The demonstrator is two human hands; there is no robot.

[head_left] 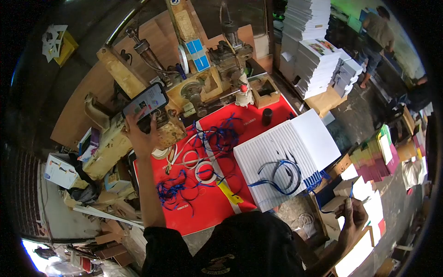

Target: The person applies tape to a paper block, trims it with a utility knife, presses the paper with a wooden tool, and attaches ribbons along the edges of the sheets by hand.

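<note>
A smartphone [148,100] with its screen lit rests against the machine at the upper left. My left hand [142,133] reaches up to it, fingers apart, with fingertips at the lower part of the screen. At the lower right, my right hand [352,218] is closed in a pinch on a thin blue ribbon [351,189]. Just left of that hand, a stack of ruled white sheets [258,159] carries a loose coil of blue ribbons [299,181]. Tangled blue ribbons [171,188] and a white tape roll [204,172] lie on the red table top [194,221].
Behind the table stands an old metal machine [191,92] with a blue packet [197,54]. A wooden box [266,92] and a dark cylinder [267,116] sit at the table's back. Tall paper stacks [302,60] rise beyond. Another person [376,34] stands at the far right.
</note>
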